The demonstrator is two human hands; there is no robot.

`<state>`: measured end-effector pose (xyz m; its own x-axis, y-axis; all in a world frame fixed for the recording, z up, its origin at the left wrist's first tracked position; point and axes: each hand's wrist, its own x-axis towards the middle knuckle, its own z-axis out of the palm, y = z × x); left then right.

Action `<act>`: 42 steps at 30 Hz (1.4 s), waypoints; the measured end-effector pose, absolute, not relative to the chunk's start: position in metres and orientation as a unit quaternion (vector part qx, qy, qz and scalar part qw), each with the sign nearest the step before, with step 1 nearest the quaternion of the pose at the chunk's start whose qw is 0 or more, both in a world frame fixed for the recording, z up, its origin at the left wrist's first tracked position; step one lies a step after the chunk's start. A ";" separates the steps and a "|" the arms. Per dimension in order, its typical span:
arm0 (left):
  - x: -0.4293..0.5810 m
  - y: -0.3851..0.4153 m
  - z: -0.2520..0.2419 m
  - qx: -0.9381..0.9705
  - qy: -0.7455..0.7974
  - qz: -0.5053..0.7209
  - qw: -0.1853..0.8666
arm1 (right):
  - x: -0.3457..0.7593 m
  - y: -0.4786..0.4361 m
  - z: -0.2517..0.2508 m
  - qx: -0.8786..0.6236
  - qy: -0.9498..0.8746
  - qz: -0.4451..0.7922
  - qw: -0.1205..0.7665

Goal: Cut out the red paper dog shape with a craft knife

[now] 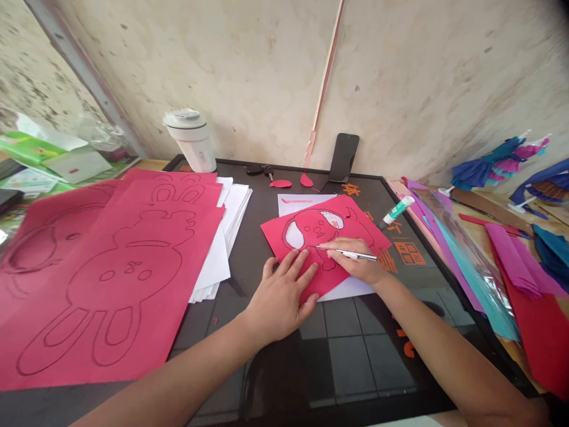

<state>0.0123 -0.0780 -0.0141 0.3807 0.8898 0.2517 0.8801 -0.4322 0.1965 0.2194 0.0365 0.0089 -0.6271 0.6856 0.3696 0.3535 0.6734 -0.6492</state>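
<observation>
Your right fingers point(340, 244) grip a slim silver tool point(356, 255) at the red sheet point(315, 234); your left fingers point(297, 264) rest spread on its near left.

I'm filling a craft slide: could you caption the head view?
Left hand flat on a red sheet, right hand holding a silver pen-like tool at its drawn animal.

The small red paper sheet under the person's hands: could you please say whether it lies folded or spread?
Spread: the small red paper sheet shows its drawn figure, with white paper visible through two holes.
</observation>
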 end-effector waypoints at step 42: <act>0.010 -0.078 -0.008 0.837 0.517 0.174 0.046 | 0.212 0.021 0.004 -0.250 -0.908 0.047 0.332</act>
